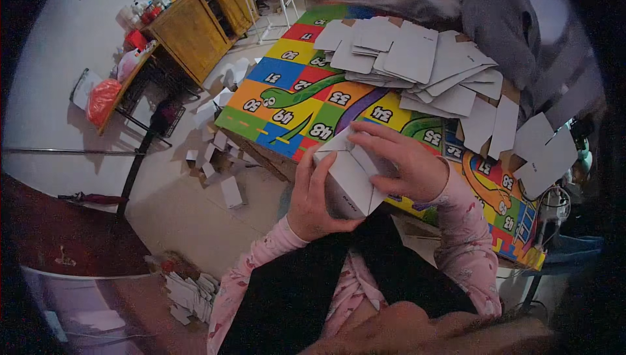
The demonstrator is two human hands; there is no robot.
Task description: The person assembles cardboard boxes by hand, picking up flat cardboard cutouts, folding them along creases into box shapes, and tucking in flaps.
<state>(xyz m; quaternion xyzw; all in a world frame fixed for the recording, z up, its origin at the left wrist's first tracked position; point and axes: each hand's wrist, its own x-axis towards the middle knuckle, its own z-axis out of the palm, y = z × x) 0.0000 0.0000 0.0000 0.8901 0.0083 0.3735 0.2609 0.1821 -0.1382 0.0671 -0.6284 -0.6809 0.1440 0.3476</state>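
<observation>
While my left hand (313, 205) clasps the small white box (351, 176) at the dial's center, my right hand (411, 167) grips its three o'clock side; flat cartons (412, 51) lie toward one o'clock. Squeezing too hard could buckle the box's seemingly thin panels.

Brown wooden cabinet (190, 36), bulging red plastic bag (103, 100)
</observation>
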